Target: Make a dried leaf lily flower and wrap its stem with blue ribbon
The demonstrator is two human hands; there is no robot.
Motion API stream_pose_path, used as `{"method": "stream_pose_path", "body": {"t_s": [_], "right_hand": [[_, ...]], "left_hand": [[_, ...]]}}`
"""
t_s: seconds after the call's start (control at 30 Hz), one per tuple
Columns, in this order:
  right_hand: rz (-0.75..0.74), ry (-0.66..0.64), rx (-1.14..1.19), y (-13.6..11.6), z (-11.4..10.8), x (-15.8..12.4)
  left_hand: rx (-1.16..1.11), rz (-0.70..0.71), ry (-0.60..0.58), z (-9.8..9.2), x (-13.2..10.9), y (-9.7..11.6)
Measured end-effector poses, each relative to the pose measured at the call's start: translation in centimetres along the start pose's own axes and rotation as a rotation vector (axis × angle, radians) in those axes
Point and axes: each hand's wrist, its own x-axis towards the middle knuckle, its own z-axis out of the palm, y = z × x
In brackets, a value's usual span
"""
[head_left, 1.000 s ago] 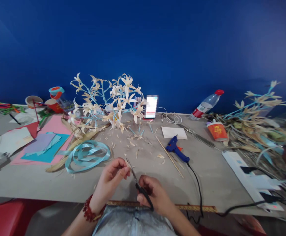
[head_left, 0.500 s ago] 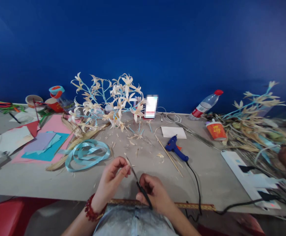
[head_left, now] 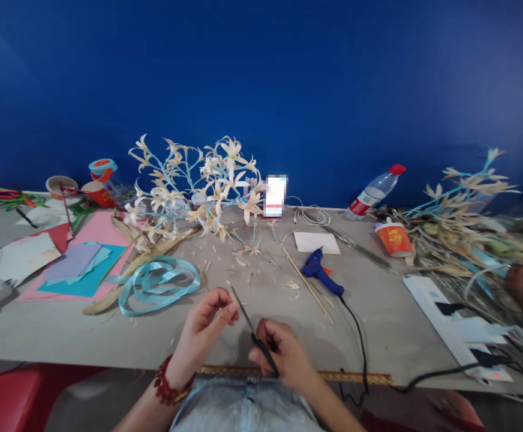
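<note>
One right hand (head_left: 283,354), just inside the front edge of the table (head_left: 86,339), grips scissors (head_left: 246,315) by the dark handles; the left hand (head_left: 204,321) pinches, on what cannot be told. Mostly open tabletop separates blue ribbon (head_left: 160,282) from glue gun (head_left: 322,273); pale flowers (head_left: 236,180) stand beyond.

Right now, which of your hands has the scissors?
The right hand holds the black-handled scissors; the left hand, with the red bracelet on its wrist, does not.
</note>
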Motion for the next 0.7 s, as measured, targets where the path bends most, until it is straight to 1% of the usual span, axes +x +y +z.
{"method": "stream_pose_path", "body": {"t_s": [0.07,0.13,0.2,0.27,0.4,0.5,0.57,0.7], "right_hand": [[0.004,0.047,0.072,-0.4,-0.2,0.2],[-0.057,0.12,0.122,-1.3,-0.5,0.6],[-0.138,0.154,0.161,-2.4,-0.8,1.1],[-0.181,0.143,0.19,-3.6,-0.9,1.6],[-0.186,0.134,0.148,-5.0,-0.6,2.3],[-0.198,0.14,0.072,-5.2,-0.6,2.6],[-0.215,0.136,0.024,-5.3,-0.7,2.7],[-0.207,0.09,-0.039,-5.5,-1.3,2.6]], "left_hand": [[-0.011,-0.01,-0.034,-0.1,0.1,0.0],[-0.012,-0.026,-0.102,-0.3,0.2,0.0],[0.006,-0.045,-0.176,-0.4,0.4,0.1],[0.057,-0.06,-0.23,-0.4,0.5,0.3],[0.206,-0.058,-0.284,-0.2,0.8,0.7],[0.259,-0.048,-0.32,-0.2,1.0,0.9],[0.275,-0.048,-0.318,-0.3,1.1,1.1],[0.266,-0.046,-0.323,-0.5,1.3,1.2]]}}
